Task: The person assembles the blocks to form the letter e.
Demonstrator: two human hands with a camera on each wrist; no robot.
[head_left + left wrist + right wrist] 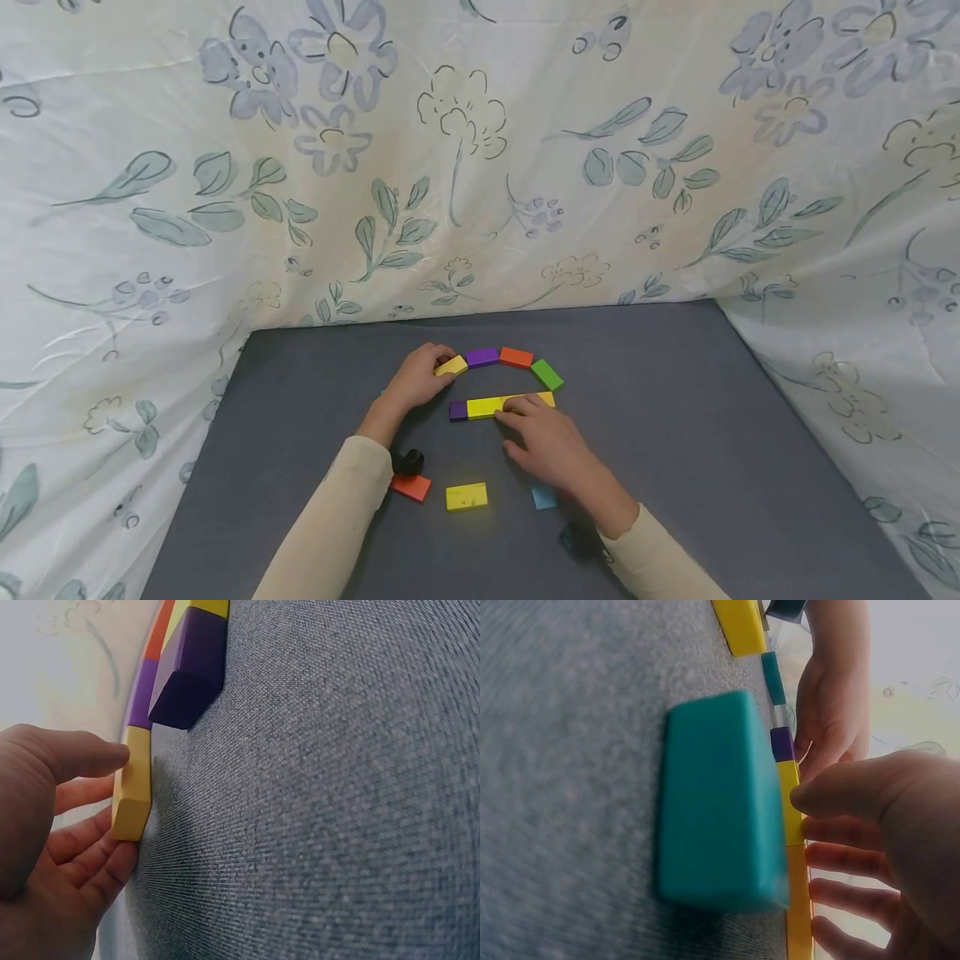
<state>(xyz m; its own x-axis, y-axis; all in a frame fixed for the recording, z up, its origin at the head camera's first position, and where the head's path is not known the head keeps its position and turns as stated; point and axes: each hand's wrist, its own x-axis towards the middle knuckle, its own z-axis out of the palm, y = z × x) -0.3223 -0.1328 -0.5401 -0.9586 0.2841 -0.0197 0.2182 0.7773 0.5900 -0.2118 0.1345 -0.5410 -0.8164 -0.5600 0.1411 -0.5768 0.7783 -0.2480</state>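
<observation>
My left hand pinches a light yellow block at the left end of a curved line of blocks. In the left wrist view the thumb presses its near side, with the fingers behind it. A purple block, an orange-red block and a green block continue the curve rightward. Below lies a straight row: a dark purple block, a yellow block and an orange-yellow stretch. My right hand rests its extended fingertips at that row, thumb apart from the fingers.
Nearer me on the dark grey cloth lie a red block, a yellow block and a teal-blue block, the last partly under the right forearm. A teal block lies beside the left hand. Flowered fabric hangs behind.
</observation>
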